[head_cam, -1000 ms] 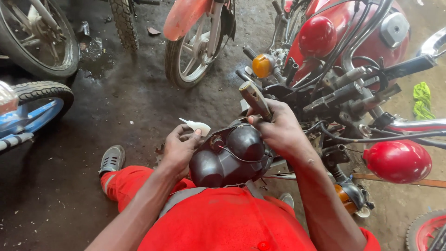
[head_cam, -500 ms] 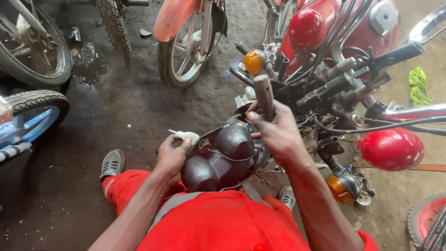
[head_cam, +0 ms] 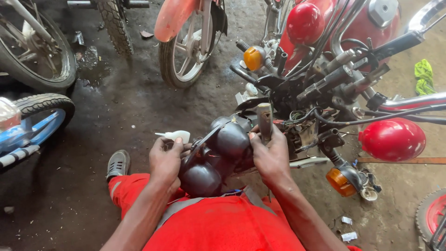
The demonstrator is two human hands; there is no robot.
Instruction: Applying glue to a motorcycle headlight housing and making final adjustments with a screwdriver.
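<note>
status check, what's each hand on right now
Left hand holds small white bottle, steadying dark gauge cluster. Right hand grips tool handle against cluster. Cables crowd right side.

**Red overalls, bare forearms**

The person wears bright red overalls (head_cam: 223,227) with a grey strap (head_cam: 179,207) crossing the lap. Both forearms are bare, with no sleeves, gloves, watch or rings showing on the left hand (head_cam: 166,160) or the right hand (head_cam: 272,155). One foot wears a dark grey perforated clog (head_cam: 118,163).

Motorcycle repair workshop: motorcycles (head_cam: 344,60), oily floor (head_cam: 116,111)
</note>
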